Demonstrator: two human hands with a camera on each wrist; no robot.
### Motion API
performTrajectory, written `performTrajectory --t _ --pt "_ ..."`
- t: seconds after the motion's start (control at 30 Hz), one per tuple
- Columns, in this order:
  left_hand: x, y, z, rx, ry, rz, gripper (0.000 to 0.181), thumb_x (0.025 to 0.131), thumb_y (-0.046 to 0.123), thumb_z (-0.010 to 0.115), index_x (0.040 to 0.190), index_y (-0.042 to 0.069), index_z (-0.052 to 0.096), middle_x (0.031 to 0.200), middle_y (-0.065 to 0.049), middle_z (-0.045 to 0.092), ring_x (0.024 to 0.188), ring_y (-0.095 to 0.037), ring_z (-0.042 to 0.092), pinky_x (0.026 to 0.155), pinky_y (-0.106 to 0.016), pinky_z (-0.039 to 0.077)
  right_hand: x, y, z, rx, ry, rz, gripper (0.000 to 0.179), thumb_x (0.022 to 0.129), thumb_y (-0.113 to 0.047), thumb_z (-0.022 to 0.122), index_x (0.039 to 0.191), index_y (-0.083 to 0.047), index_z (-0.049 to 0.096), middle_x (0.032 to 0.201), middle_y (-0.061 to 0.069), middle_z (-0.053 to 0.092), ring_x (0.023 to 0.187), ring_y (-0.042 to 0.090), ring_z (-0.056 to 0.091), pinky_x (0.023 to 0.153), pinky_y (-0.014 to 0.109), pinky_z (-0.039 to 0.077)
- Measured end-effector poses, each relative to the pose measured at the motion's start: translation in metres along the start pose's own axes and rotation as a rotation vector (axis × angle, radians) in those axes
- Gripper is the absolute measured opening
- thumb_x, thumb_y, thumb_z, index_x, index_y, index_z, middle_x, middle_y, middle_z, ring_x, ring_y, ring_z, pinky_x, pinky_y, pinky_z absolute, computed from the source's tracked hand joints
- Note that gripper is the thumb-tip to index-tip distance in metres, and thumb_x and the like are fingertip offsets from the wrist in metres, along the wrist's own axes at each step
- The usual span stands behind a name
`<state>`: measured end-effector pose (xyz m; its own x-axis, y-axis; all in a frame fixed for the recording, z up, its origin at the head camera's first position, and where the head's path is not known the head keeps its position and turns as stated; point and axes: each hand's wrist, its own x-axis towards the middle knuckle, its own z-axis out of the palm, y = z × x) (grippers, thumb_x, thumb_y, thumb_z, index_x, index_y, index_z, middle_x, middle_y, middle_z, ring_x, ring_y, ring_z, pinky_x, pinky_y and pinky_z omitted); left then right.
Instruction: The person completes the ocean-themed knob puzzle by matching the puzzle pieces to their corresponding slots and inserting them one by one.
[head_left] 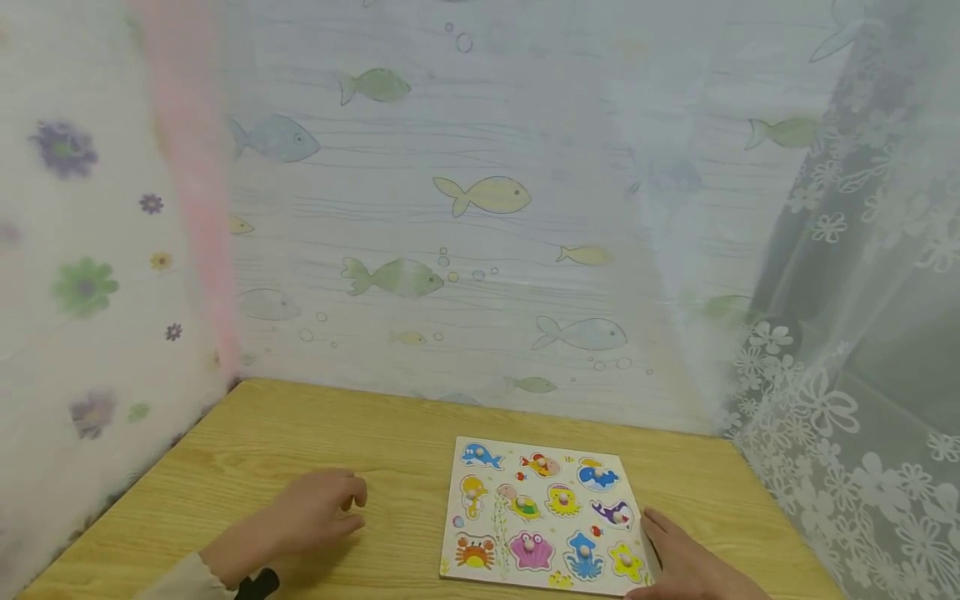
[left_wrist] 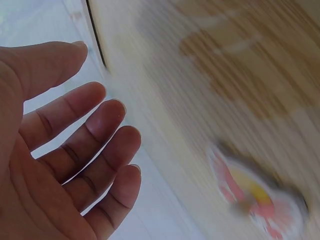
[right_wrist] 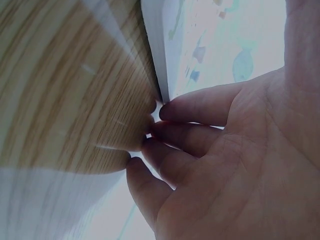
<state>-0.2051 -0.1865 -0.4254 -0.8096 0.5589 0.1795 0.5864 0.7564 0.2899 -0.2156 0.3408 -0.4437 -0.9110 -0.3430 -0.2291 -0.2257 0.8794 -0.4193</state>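
A wooden knob puzzle board (head_left: 540, 514) with sea-animal pieces lies on the table, right of the middle in the head view. My right hand (head_left: 693, 562) is at its right edge. In the right wrist view, the fingers (right_wrist: 192, 110) are nearly straight, tips down at the table beside the board's edge (right_wrist: 159, 55). My left hand (head_left: 315, 510) hovers left of the board, fingers loosely bent and holding nothing. A red, yellow and white piece with a knob (left_wrist: 260, 200) shows blurred on the wood in the left wrist view; I cannot pick it out in the head view.
The wood-grain table (head_left: 300, 425) meets a fish-print curtain (head_left: 480, 275) at the back. A flower-print curtain (head_left: 90, 350) hangs along the left, and a sheer lace curtain (head_left: 847, 417) along the right. A black band (head_left: 257, 585) is on the left wrist.
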Motion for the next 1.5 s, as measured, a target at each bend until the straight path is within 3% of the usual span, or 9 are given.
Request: performTrajectory --t 0.27,0.53,0.77,1.0,1.3,1.5 --pt "-0.019 -0.022 -0.018 0.059 0.002 -0.055 0.017 0.084 0.030 0.072 0.091 0.019 0.061 0.080 0.011 0.051 0.067 -0.002 0.045 0.055 -0.027 0.040 0.001 0.003 -0.001 0.032 -0.007 0.002 0.105 0.072 -0.048 0.079 0.140 0.015 0.030 0.143 0.037 0.026 0.129 0.054 0.030 0.095 0.063 0.034" --pt "-0.036 -0.042 -0.023 0.055 -0.012 -0.114 0.019 0.084 0.033 0.072 0.088 0.017 0.061 0.077 0.011 0.048 0.065 -0.001 0.042 0.054 -0.027 0.038 0.002 0.001 -0.001 0.049 -0.017 0.039 0.107 0.071 -0.050 0.079 0.141 0.014 0.030 0.144 0.035 0.026 0.129 0.053 0.030 0.096 0.062 0.034" --pt "-0.045 -0.050 -0.025 0.051 -0.016 -0.130 0.018 0.084 0.033 0.072 0.084 0.020 0.059 0.074 0.012 0.045 0.061 0.000 0.038 0.052 -0.025 0.034 -0.001 0.001 -0.001 0.009 -0.002 -0.021 0.103 0.073 -0.048 0.077 0.140 0.015 0.031 0.143 0.036 0.027 0.128 0.053 0.031 0.094 0.062 0.035" --pt "-0.049 -0.054 -0.028 -0.023 -0.087 -0.175 0.009 0.082 0.018 0.069 0.085 0.021 0.060 0.071 0.012 0.045 0.057 -0.001 0.039 0.049 -0.025 0.033 -0.005 -0.002 -0.002 0.003 0.013 -0.021 0.106 0.071 -0.051 0.078 0.141 0.013 0.031 0.144 0.034 0.028 0.129 0.050 0.033 0.095 0.061 0.035" --pt "-0.051 -0.056 -0.023 -0.055 -0.077 -0.101 0.013 0.082 0.012 0.070 0.084 0.022 0.062 0.067 0.018 0.048 0.057 0.002 0.041 0.049 -0.024 0.036 -0.004 -0.004 -0.001 0.022 0.020 0.008 0.110 0.068 -0.054 0.079 0.141 0.013 0.031 0.143 0.033 0.029 0.128 0.050 0.034 0.096 0.061 0.034" --pt "-0.049 -0.057 -0.021 -0.053 -0.077 -0.090 0.016 0.082 0.007 0.066 0.084 0.022 0.063 0.071 0.019 0.050 0.059 0.003 0.042 0.051 -0.023 0.037 -0.002 -0.004 -0.001 0.001 0.015 0.004 0.108 0.069 -0.053 0.078 0.140 0.014 0.031 0.143 0.034 0.029 0.127 0.050 0.034 0.095 0.061 0.036"
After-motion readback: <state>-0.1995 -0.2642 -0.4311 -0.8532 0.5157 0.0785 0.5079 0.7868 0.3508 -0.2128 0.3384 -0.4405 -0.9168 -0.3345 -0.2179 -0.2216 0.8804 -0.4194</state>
